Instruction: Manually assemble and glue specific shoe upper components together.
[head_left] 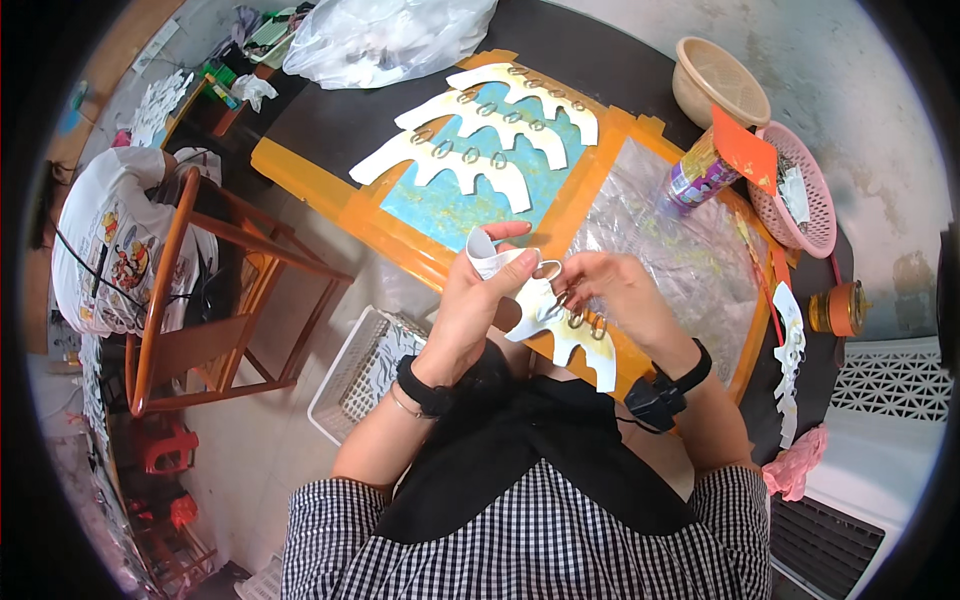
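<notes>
My left hand (485, 285) is closed on one end of a white scalloped strip (590, 352), which curls up over its fingers. Yellowish smears and several dark metal rings (576, 318) run along the strip. A pale ring or loop (547, 269) shows between my hands. Around the ringed edge bend the fingers of my right hand (610, 285), its fingertips partly hidden. On the blue sheet (420, 208) ahead lie three similar scalloped strips (440, 168), each with rings along its upper edge.
Orange tape borders the blue sheet and a clear plastic sheet (660, 240). To the right stand a purple can (690, 180) with an orange card, a beige basin (722, 85), a pink basket (815, 210) and an amber jar (842, 308). A white basket (335, 390) and wooden chair (165, 290) are left.
</notes>
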